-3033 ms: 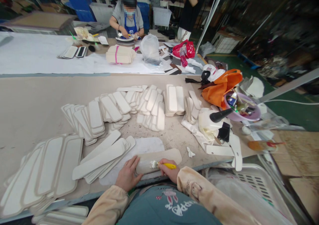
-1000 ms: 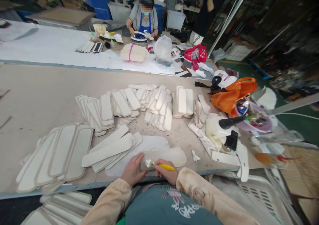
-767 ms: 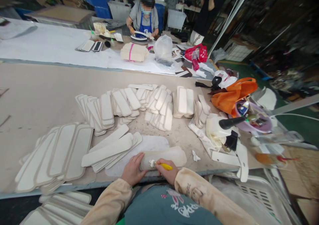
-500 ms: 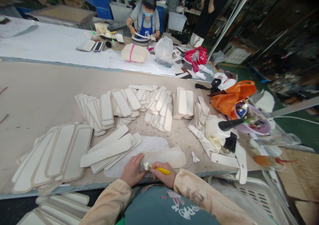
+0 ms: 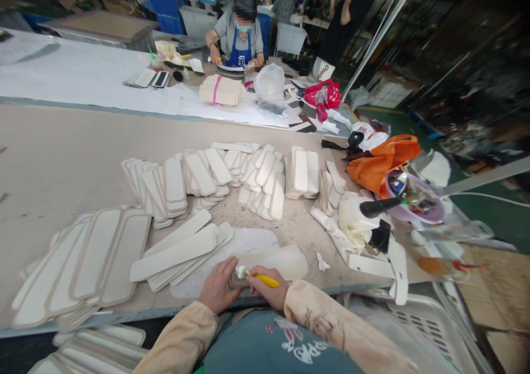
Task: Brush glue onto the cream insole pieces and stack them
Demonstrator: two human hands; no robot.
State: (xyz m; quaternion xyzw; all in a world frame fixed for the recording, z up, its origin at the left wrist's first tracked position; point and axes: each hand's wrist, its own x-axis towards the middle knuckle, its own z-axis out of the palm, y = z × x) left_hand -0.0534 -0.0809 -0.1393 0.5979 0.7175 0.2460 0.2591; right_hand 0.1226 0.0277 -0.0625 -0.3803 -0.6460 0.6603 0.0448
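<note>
My right hand (image 5: 269, 285) is closed around a brush with a yellow handle (image 5: 267, 279). White stuff clings to its tip (image 5: 240, 272), which is over the left end of a long, pale, round-ended strip (image 5: 285, 262). At that same end rests my left hand (image 5: 219, 285), fingers stretched out and thumb apart. A whitish sheet (image 5: 190, 286) lies beneath the strip. Just left of my left hand, several long cream strips (image 5: 178, 257) are fanned in a pile. Bigger rounded panels (image 5: 99, 252) overlap farther left.
Stacks of smaller pieces (image 5: 201, 172) stand beyond my hands. To the right are a crumpled scrap (image 5: 322, 262), a white container (image 5: 354, 216), an orange bag (image 5: 372, 172) and a purple basin (image 5: 430, 216). A co-worker (image 5: 240, 37) sits across at a white-covered table (image 5: 157, 100).
The brush tip and my right hand have shifted slightly left, closer to my left hand. The whole view has moved a little. Across the table, the co-worker's light strip is lower.
</note>
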